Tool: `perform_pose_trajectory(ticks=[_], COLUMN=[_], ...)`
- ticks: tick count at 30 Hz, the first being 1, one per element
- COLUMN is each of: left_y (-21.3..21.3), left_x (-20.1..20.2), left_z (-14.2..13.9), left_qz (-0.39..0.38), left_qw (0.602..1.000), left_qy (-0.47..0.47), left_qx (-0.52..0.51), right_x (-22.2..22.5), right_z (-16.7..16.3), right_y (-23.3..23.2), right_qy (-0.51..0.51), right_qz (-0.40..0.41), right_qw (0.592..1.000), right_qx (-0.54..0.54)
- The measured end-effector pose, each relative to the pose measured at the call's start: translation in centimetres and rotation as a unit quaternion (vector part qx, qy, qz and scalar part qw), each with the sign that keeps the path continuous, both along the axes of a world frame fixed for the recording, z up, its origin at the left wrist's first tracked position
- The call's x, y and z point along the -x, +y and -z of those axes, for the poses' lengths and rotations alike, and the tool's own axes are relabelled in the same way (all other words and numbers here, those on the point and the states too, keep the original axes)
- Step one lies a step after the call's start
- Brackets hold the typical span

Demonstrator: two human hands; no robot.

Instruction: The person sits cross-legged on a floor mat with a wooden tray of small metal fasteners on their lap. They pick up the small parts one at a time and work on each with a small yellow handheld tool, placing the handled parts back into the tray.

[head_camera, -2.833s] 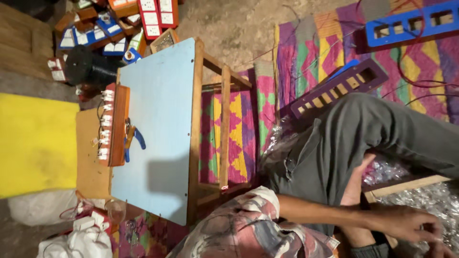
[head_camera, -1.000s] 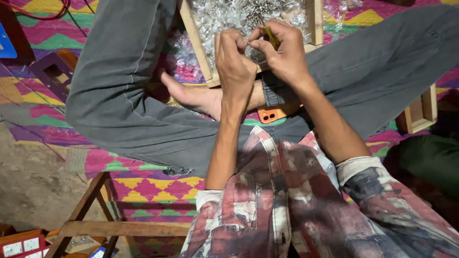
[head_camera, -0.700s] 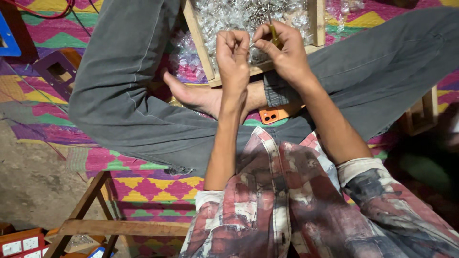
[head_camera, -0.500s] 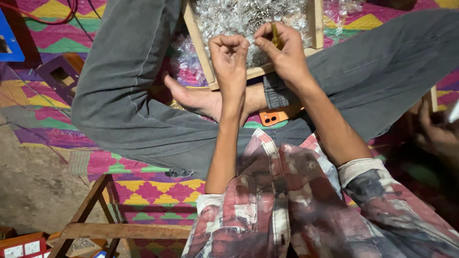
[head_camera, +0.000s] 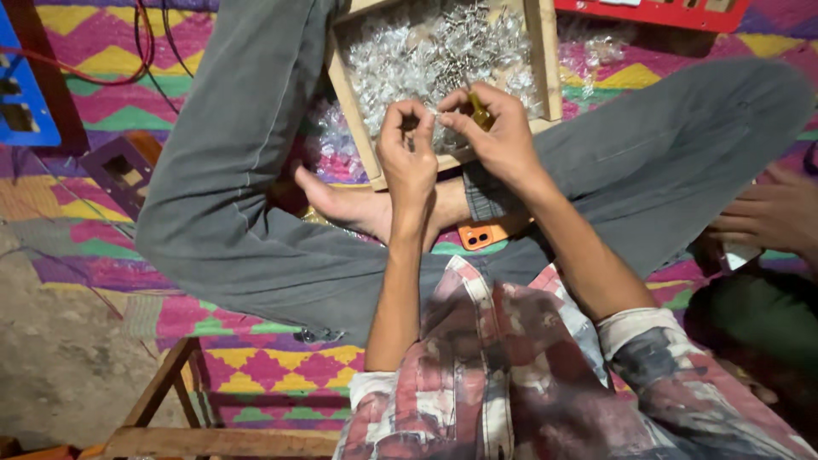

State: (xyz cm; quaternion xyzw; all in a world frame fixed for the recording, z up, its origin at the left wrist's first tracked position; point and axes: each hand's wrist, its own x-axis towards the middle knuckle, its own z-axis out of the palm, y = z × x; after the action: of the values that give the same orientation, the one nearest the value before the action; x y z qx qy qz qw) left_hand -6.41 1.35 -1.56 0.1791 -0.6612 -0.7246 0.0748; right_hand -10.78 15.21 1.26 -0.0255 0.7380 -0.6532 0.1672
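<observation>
Small yellow-handled tool (head_camera: 480, 111), only its amber end showing, pinched in right hand (head_camera: 498, 136) between thumb and curled fingers; the working tip is hidden behind the fingers. Left hand (head_camera: 407, 158) closed in a loose fist just beside it, fingertips pressed together on something too small to make out. Both hands sit over the near rim of a shallow pale wooden tray (head_camera: 545, 60), which rests on the person's crossed legs in grey trousers (head_camera: 230, 170); tray's far edge is cut off at the top. Tray holds a heap of small shiny metal parts in clear wrapping (head_camera: 426, 51), too many and too tangled to count. More clear wrapped bits (head_camera: 328, 140) spill beside the tray's left wall. One bare foot (head_camera: 341, 200) visible below the tray; one orange phone (head_camera: 484, 233) wedged between foot and right leg, partly covered. Under all, a bright zigzag-patterned mat (head_camera: 256, 358). One blue frame (head_camera: 21, 94) at left edge, cropped; one red frame (head_camera: 665, 10) at top right, cropped; one purple slotted frame (head_camera: 119, 170), half hidden by the knee. Wooden stool frame (head_camera: 170, 400) at bottom left, partial. Another person's hand (head_camera: 767, 217) enters from the right edge, what it holds is unclear.
</observation>
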Motion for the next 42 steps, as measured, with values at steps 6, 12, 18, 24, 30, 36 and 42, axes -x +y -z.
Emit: perform_pose_trajectory(ticks=[6,12,18,24,30,36,42], left_y=[0.0,0.2,0.1,-0.4,-0.2,0.2,0.0], left_x=[0.3,0.4,0.3,0.2,0.3,0.3,0.6], left_z=[-0.6,-0.8,-1.0,-0.9,0.0,0.8,-0.4], left_qz=[0.056,0.064,0.057,0.022,0.008,-0.014,-0.007], left_qw=[0.998,0.996,0.996,0.999,0.999,0.994,0.997], left_qy=[0.006,0.013,-0.004,-0.004,-0.021,0.015,0.020], left_qx=[0.035,-0.064,-0.072,-0.028,-0.032,-0.107,-0.073], right_x=[0.5,0.8,0.8,1.4,1.5,1.1,1.0], right_z=[-0.4,-0.3,-0.7,-1.2,-1.2,-1.1,-1.2], right_y=[0.2,0.6,0.5,1.1,1.4,0.9,0.7], right_qy=[0.070,0.073,0.119,0.183,0.172,0.146,0.156], right_qz=[-0.008,-0.002,0.001,0.047,0.028,-0.071,-0.060], right_qw=[0.996,0.996,0.989,0.974,0.973,0.980,0.976], right_qx=[-0.059,-0.055,-0.085,-0.121,-0.151,-0.118,-0.139])
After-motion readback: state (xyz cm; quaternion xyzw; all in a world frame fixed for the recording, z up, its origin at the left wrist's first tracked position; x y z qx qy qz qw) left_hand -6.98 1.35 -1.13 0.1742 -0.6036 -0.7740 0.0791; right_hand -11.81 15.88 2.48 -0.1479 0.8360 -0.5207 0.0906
